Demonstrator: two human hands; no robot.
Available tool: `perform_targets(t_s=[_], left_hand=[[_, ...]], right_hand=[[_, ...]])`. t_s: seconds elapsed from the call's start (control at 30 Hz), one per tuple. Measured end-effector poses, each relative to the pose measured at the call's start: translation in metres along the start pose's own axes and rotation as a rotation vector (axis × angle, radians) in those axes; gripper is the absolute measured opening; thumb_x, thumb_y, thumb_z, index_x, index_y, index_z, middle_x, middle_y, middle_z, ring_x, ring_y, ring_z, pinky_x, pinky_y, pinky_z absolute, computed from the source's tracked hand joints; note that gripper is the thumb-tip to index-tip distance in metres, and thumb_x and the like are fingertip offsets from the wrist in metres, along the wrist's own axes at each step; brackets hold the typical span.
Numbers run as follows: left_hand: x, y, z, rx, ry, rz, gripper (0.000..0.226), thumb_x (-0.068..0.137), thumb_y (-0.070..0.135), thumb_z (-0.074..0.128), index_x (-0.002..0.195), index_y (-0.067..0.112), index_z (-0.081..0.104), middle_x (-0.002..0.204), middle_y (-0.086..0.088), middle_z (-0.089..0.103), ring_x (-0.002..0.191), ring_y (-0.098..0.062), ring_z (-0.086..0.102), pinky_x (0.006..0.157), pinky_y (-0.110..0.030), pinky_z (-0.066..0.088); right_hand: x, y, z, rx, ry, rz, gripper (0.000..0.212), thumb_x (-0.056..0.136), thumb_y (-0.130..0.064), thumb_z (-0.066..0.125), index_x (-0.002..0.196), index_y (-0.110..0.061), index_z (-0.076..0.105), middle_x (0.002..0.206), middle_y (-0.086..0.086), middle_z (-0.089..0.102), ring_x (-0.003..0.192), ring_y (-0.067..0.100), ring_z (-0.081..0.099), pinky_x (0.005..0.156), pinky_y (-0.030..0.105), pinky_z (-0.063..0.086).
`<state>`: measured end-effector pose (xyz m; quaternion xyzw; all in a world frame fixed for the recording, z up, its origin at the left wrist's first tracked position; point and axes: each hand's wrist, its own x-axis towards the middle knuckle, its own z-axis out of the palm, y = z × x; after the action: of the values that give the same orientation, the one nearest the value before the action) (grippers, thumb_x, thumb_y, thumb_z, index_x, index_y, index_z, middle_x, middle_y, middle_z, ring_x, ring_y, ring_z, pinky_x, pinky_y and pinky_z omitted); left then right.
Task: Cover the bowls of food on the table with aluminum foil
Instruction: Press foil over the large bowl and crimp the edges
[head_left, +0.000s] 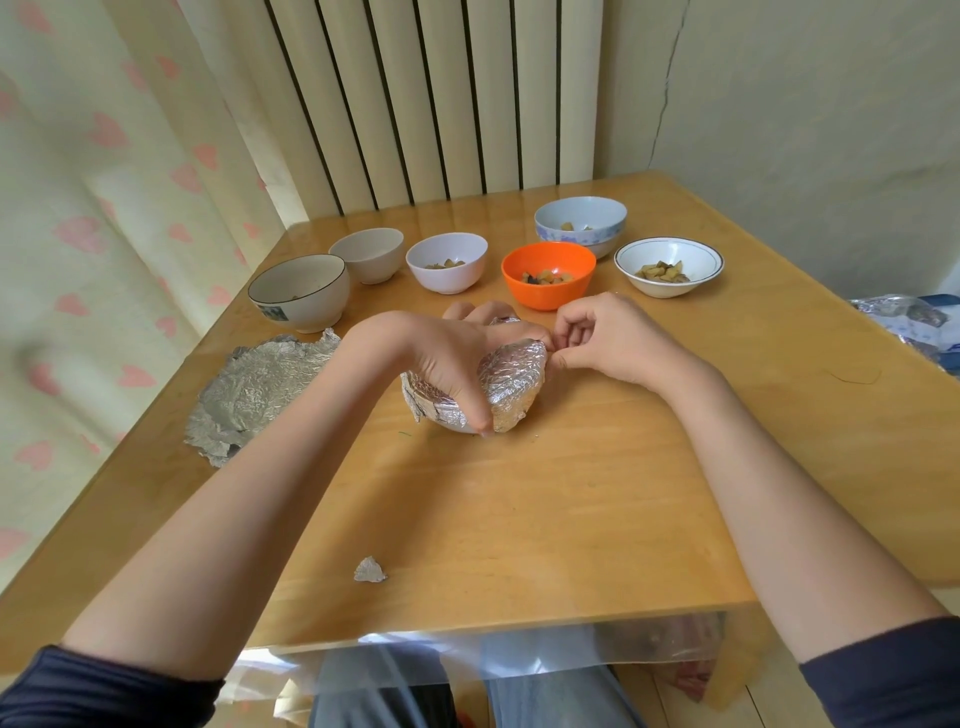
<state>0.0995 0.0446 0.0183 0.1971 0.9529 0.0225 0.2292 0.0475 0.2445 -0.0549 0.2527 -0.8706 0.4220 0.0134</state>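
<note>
Foil-wrapped bowl (467, 387) at frame centre on surface (571, 493) | my left hand (457, 358) curled over it, right hand (597, 338) pinching foil edge | foil thin, tears easily (bowl rigid): hold at rim

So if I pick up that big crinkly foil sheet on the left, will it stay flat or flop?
The loose foil sheet would probably flop and bend, since it already lies wrinkled and thin on the table. It likely weighs almost nothing; a small torn scrap suggests it rips easily. It may keep whatever creases you give it, like the foil moulded round the bowl.
</note>
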Motion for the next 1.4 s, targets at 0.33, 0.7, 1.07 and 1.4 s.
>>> perform_targets(t_s=[0.33, 0.7, 1.07, 1.4], left_hand=[[0.0, 0.002, 0.0, 0.003, 0.03, -0.009, 0.099, 0.059, 0.036, 0.087, 0.129, 0.064, 0.022, 0.141, 0.02, 0.014, 0.138, -0.019, 0.01, 0.109, -0.052, 0.032], [-0.003, 0.005, -0.001, 0.032, 0.056, -0.052, 0.097, 0.063, 0.041, 0.085, 0.134, 0.058, 0.022, 0.144, 0.012, 0.018, 0.138, -0.024, 0.016, 0.106, -0.052, 0.036], [0.0, 0.005, 0.0, 0.032, 0.044, -0.062, 0.101, 0.063, 0.042, 0.085, 0.135, 0.06, 0.017, 0.146, 0.014, 0.015, 0.14, -0.023, 0.012, 0.108, -0.054, 0.033], [0.0, 0.004, 0.0, 0.026, 0.03, -0.063, 0.099, 0.063, 0.041, 0.085, 0.134, 0.061, 0.019, 0.145, 0.016, 0.013, 0.14, -0.023, 0.011, 0.109, -0.055, 0.031]], right_hand=[[-0.054, -0.037, 0.004, -0.337, -0.047, 0.14, 0.045, 0.055, -0.065, 0.077, 0.079, -0.031, 0.056, 0.072, -0.014, 0.06, 0.063, -0.001, 0.052, 0.06, 0.025, 0.04], [-0.063, -0.054, 0.031, -0.547, 0.138, 0.052, 0.052, 0.069, -0.073, 0.06, 0.064, -0.026, 0.039, 0.083, -0.005, 0.065, 0.083, 0.02, 0.06, 0.062, 0.029, 0.031], [-0.066, -0.046, 0.024, -0.468, 0.201, -0.006, 0.038, 0.073, -0.061, 0.066, 0.087, -0.029, 0.052, 0.065, -0.012, 0.054, 0.068, 0.01, 0.051, 0.061, 0.028, 0.035], [-0.064, -0.041, 0.019, -0.346, 0.154, -0.045, 0.019, 0.08, -0.043, 0.069, 0.08, -0.027, 0.06, 0.064, -0.017, 0.052, 0.06, -0.003, 0.046, 0.06, 0.027, 0.035]])
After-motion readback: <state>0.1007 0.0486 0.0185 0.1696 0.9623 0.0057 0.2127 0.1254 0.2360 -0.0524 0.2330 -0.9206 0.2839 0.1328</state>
